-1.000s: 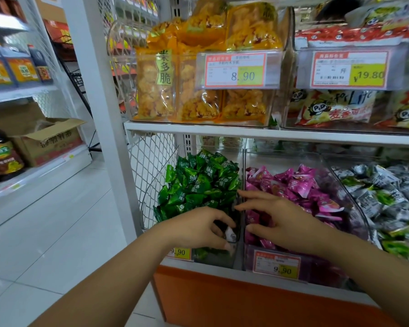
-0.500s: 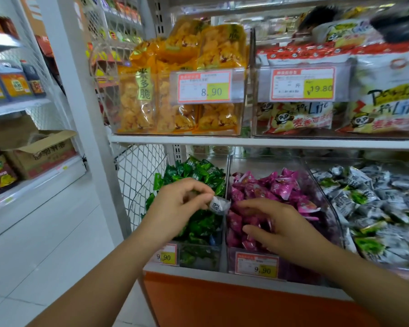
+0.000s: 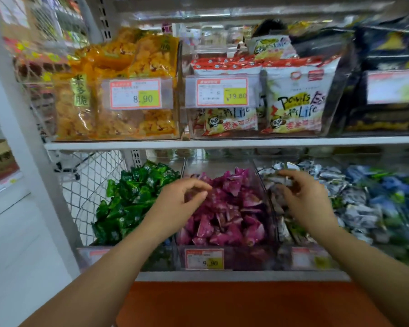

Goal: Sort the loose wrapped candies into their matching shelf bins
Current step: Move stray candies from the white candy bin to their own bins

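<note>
Three clear bins sit side by side on the lower shelf. They hold green candies (image 3: 132, 199), pink candies (image 3: 229, 208) and silver-white candies (image 3: 354, 204). My left hand (image 3: 182, 199) hovers over the left edge of the pink bin, its fingers loosely curled with nothing visible in them. My right hand (image 3: 302, 197) is over the left end of the silver bin. Its forefinger and thumb pinch what looks like a silver-white candy (image 3: 284, 181), though blur hides the detail.
Blue candies (image 3: 392, 185) lie at the far right. The upper shelf (image 3: 222, 144) carries bins of orange snack bags (image 3: 118, 95) and white panda bags (image 3: 293, 97). Price tags (image 3: 204, 258) front the bins. A wire mesh side panel (image 3: 85, 190) and a white post (image 3: 21, 147) stand to the left.
The silver-white candy was pinched in my left hand and is now at my right hand's fingertips. My right hand moved from the pink bin to the silver bin. The view shifted right.
</note>
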